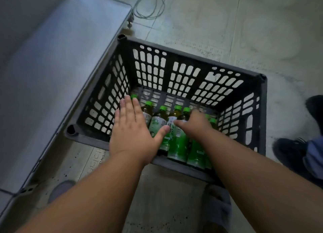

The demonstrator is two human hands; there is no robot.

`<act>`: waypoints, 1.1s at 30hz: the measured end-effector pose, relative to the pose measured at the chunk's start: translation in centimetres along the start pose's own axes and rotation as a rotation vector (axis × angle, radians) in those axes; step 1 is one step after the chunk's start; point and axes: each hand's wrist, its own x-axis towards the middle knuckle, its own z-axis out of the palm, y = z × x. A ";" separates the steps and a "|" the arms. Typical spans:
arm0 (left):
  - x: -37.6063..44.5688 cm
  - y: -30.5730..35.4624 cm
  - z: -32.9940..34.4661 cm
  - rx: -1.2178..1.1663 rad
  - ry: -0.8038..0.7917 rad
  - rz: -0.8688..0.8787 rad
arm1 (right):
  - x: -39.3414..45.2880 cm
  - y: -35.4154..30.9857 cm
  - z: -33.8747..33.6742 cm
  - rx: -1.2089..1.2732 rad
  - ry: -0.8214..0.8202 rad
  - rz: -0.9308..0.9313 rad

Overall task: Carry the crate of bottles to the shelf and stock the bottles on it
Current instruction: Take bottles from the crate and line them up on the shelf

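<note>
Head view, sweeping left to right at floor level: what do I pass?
Pale grey metal shelf → dark grey slotted plastic crate holding the green-capped tea bottles, with the open left hand and then the right hand over them → dark shoes of someone standing by.

A pale tiled floor (227, 31) carries a dark slatted plastic crate (174, 71) — its left side sits just beside the edge of a low grey shelf (52, 75). A looped grey cable (150, 7) lies on the tiles beyond the shelf's far corner.
</note>
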 end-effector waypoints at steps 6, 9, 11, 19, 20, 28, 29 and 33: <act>0.7 0.2 0.2 0.007 -0.025 -0.015 | 3.7 -1.0 2.8 -0.245 0.013 0.138; 0.6 0.2 0.2 0.020 -0.038 -0.019 | 4.6 -1.4 3.8 -0.181 0.022 0.208; 0.6 0.3 0.2 0.014 -0.032 -0.015 | 4.7 -1.3 3.6 -0.010 0.008 0.225; 0.1 0.2 -0.2 -0.038 -0.006 0.013 | 1.4 -0.7 0.3 0.632 -0.020 -0.026; -0.2 0.1 -0.3 -0.067 -0.010 0.033 | 0.3 -1.6 -1.0 0.621 0.005 -0.081; -6.4 -5.2 -8.5 -0.593 0.135 0.019 | -14.7 -14.6 -11.0 0.584 0.061 -0.612; -7.3 -6.5 -10.4 -0.627 0.171 0.012 | -16.9 -16.6 -11.5 0.588 0.049 -0.671; -10.9 -12.3 -17.2 -0.758 0.303 -0.026 | -25.2 -24.6 -11.7 0.574 0.039 -0.887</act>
